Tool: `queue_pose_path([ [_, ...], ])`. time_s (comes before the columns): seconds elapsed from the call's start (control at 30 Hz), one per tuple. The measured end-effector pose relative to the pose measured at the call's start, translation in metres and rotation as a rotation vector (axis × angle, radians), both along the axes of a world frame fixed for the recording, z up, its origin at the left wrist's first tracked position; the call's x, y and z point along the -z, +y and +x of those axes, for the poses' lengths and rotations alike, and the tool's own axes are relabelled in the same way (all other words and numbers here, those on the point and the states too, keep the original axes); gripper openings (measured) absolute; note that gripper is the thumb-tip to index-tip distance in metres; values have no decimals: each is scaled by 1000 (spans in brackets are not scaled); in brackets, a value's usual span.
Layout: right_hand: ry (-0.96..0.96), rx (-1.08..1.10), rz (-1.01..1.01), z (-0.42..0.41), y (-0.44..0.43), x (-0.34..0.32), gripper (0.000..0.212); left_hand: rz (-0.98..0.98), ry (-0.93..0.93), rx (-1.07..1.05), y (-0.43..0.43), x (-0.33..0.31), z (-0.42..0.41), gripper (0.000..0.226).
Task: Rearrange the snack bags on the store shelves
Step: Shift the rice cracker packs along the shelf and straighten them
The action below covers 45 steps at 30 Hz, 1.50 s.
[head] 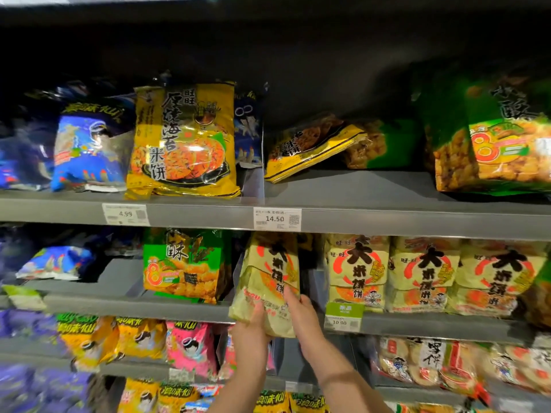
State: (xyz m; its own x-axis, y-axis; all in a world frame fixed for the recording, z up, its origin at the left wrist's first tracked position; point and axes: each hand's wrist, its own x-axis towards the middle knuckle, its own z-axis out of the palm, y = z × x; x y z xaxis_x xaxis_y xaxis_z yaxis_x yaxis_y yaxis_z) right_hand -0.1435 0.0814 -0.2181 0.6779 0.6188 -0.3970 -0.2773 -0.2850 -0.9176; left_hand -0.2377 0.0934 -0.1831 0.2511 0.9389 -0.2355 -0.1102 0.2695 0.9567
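A pale yellow rice-cracker bag [268, 272] with a red ring and black characters leans at the front of the middle shelf [143, 307], its bottom hanging over the edge. My left hand [252, 329] grips the bag's lower edge from beneath. My right hand [301, 311] holds its lower right side, fingers up along the bag. Three matching bags [357, 272] stand upright in a row to the right.
A green snack bag [185, 266] stands left of the held bag. On the upper shelf [357, 189] are a yellow seaweed-cracker bag [185, 138], blue bags [89, 144], a fallen yellow bag [310, 147] and green bags [492, 135]. Price tags [277, 219] line the edges. Lower shelves hold several bags.
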Motion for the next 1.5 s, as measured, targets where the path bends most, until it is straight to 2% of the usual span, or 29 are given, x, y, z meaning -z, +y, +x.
queue_pose_path([
  [0.1, 17, -21, 88, -7, -31, -5, 43, -7, 4, -30, -32, 7, -9, 33],
  [0.33, -22, -171, 164, -13, -117, -20, 24, -65, -17, -104, -118, 16, -27, 38],
  [0.57, 6, -188, 292, -1, -184, -18, 43, -147, 103, 71, -171, 37, -29, 51],
  [0.73, -8, -70, 325, 18, -217, -10, 58, -295, 54, 214, -187, 42, -11, 49],
  [0.87, -4, 47, 352, 44, -234, -5, 58, -237, 24, 308, -184, 59, 3, 41],
  [0.93, -24, 78, 344, 60, -239, -4, 70, -215, 8, 347, -181, 60, 13, 44],
  [1.0, -69, 95, 350, 73, -237, -8, 62, -178, 23, 383, -173, 59, 25, 47],
  [1.13, -156, 107, 361, 90, -217, -14, 56, -126, 75, 433, -144, 57, 49, 32],
  [1.23, -182, 110, 394, 96, -198, -26, 49, -86, 95, 433, -117, 56, 62, 40],
  [1.37, -244, 131, 412, 107, -175, -32, 58, 19, 153, 443, -92, 46, 78, 34],
  [1.43, -252, 131, 405, 110, -167, -29, 55, 79, 233, 412, -81, 46, 86, 49],
  [1.5, -245, 129, 409, 112, -159, -24, 52, 133, 331, 401, -73, 49, 92, 51],
])
